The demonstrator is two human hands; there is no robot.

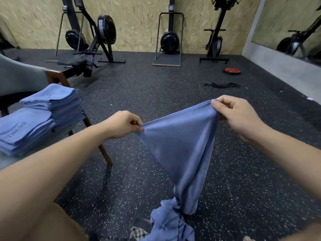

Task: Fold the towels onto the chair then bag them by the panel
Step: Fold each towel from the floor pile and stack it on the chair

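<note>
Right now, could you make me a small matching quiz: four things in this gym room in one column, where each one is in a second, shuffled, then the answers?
1. red weight plate
2. folded towels
3. stretched blue towel
4. crumpled towels

A. stacked on the chair
B. heaped on the floor, near side
C. pinched by left hand and right hand
D. on the far floor, right side

Pairs: 1-D, 2-A, 3-C, 4-B.

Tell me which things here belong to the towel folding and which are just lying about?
Job: held towel, pinched by left hand and right hand; folded stacks; chair; unfolded heap on floor.
Lying about: rowing machine; red weight plate; black band.
</note>
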